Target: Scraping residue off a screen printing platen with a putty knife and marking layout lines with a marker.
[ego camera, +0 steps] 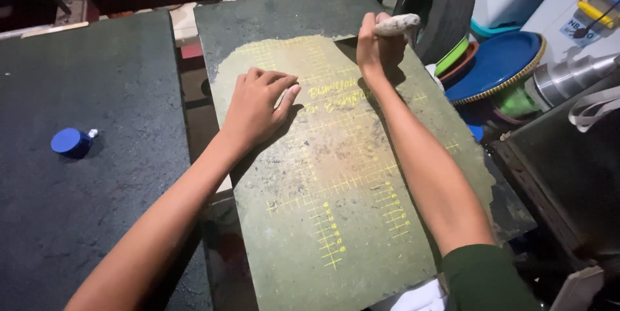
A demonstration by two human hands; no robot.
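Observation:
A dark green board [361,233] lies in front of me, with a paler rubbed patch and yellow grid lines and writing on it. My left hand [257,105] rests flat on the board's left part, fingers together and pointing right, holding nothing. My right hand [378,46] is raised over the board's far right edge, fingers closed round a whitish, dusty stick-like piece [397,25] that pokes out to the right.
A second dark board [77,207] lies to the left with a small blue cap [71,142] on it. A tyre [442,1], stacked blue and green plastic plates [494,62], a metal pot [571,78] and white containers crowd the right. A gap separates the two boards.

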